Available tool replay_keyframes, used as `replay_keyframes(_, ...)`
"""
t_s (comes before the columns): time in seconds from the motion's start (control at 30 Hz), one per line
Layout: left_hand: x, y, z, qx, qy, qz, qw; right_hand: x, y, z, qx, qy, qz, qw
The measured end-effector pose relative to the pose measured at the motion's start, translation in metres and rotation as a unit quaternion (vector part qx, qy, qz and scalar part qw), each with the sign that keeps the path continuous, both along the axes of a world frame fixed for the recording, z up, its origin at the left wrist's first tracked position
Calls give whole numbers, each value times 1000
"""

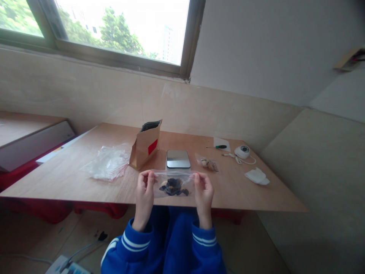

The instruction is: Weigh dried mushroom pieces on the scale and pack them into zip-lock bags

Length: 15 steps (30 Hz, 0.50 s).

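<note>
Between my two hands a clear zip bag [174, 186] is stretched out sideways, with dark, dried-looking pieces and a few paler ones inside. My left hand [145, 190] pinches its upper left corner, and my right hand [204, 190] pinches the upper right corner. Just beyond the bag lies a flat scale [178, 159] with a shiny top. A brown paper bag [146, 145] with a red label stands left of the scale, its top open. To the right of the scale rests another clear bag [207, 163] with brownish and pale pieces in it.
A heap of clear zip bags [108, 163] lies on the left of the wooden table [234, 192]. At the right are a screwdriver [221, 147] on paper, a white dome camera [242, 152] with its cable, and a crumpled white tissue [257, 176]. A power strip [67, 265] sits on the floor.
</note>
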State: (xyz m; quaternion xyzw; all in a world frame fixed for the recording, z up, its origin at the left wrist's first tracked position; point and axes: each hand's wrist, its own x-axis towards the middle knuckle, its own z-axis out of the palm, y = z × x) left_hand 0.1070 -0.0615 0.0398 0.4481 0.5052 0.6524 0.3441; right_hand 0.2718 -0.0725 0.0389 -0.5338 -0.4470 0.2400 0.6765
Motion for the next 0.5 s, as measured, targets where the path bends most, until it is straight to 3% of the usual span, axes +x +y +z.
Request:
replay_keyframes(0.23, 5, -2, 1, 12, -46, -60, 997, -4, 5, -3, -12, 56, 22, 998)
replay_keyframes(0.5, 1, 0, -2, -2, -58, -72, 996, -2, 9, -10, -28, 72, 76, 994)
